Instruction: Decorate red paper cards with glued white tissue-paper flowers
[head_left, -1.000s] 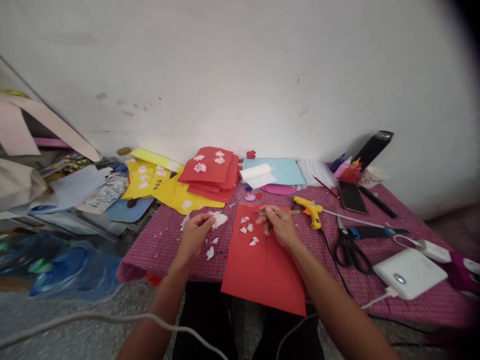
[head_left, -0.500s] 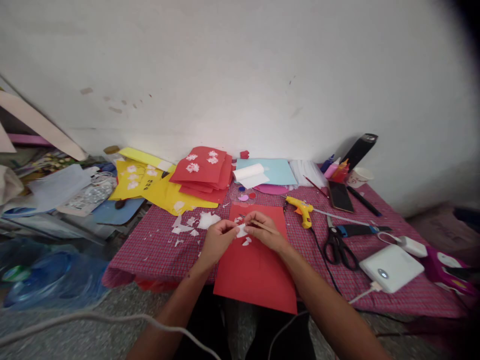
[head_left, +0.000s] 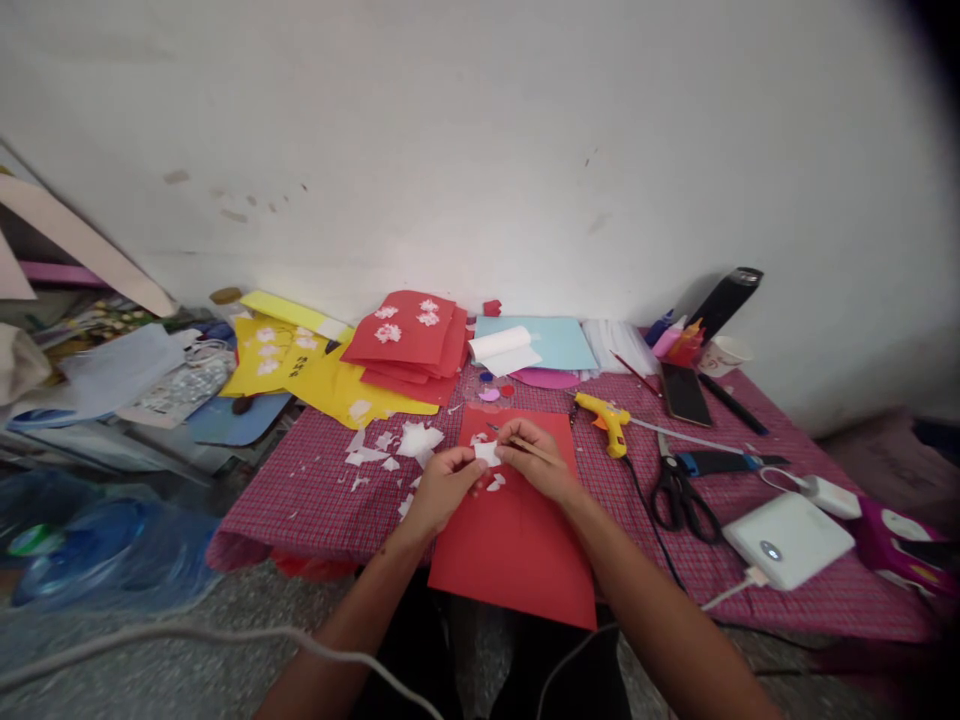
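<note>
Over the upper part of a red rectangular paper sheet (head_left: 517,560), the person's left hand (head_left: 448,486) is at the left of a small white paper piece (head_left: 487,454), its grip pinching that side between thumb and finger. The piece lies between the two sets of fingertips, wider across than deep, so its long axis appears to run from hand to hand, though its edges are too small and covered to be sure. The right hand (head_left: 534,462) meets its right side, equally near; that grip pinches the paper and also holds a thin light-brown stick with a dark tip (head_left: 541,455), slanting across the fingers and pointing up and leftward.

Beneath, the red sheet rests on a bench covered in magenta checked cloth (head_left: 300,500), its lower end reaching past the front edge. At far left, yellow paper sheets with pale flowers (head_left: 262,360) lie by the wall; next come torn white paper scraps (head_left: 420,440), close beside the left hand, and a stack of red folded paper (head_left: 405,335) behind them. Small white petals (head_left: 496,482) sit on the red sheet just below the held piece. Rightward, apart from the right hand, are a yellow glue gun (head_left: 611,420), black-handled scissors (head_left: 679,495) and a white rectangular power bank (head_left: 791,540).
</note>
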